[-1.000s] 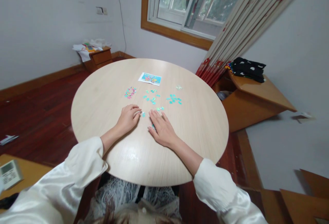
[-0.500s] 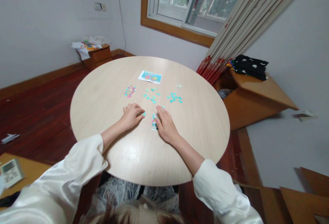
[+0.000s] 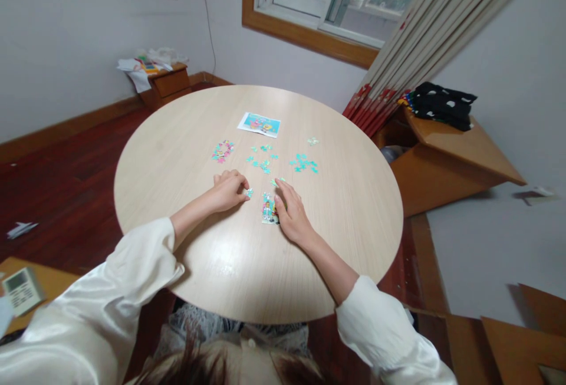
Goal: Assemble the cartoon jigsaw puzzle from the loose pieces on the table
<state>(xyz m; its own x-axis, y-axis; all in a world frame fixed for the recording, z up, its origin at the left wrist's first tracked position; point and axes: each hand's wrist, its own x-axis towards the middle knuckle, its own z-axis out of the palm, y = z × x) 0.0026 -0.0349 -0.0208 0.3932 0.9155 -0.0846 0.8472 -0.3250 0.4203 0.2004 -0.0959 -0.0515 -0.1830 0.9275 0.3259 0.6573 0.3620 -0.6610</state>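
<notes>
a: what moved just now?

b: mostly my right hand (image 3: pixel 292 215). a second ago it lay flat over the patch (image 3: pixel 267 209) and hid it. now it has slid off to the right, so the patch shows along its thumb side. the fingers are spread and loose and grip nothing. the thumb edge touches the patch, and the forefinger stretches past its far end.

a: and the left?

b: my left hand (image 3: pixel 226 191) has hardly shifted. its fingers are curled nearly closed, and the thumb and forefinger tips meet at one small teal piece (image 3: pixel 250 193). that piece lies on the surface (image 3: pixel 177 137) just left of the patch. whether i pinch it or only nudge it, i can't tell.

a: what does that change?

b: i'd judge the joined part is now open to view. the piece sits near its edge but apart from it.

a: what's it all made of?

b: the patch is a small flat rectangle in many printed colours. its knobs are too small to make out. the piece looks like thin card. farther out lie loose pieces (image 3: pixel 303 163) in teal, a pink cluster (image 3: pixel 223 150) and a printed card (image 3: pixel 259 124), flat and oblong. the surface is round and pale, with fine wood grain and a soft sheen. my sleeves (image 3: pixel 145 273) are white and glossy, like satin.
</notes>
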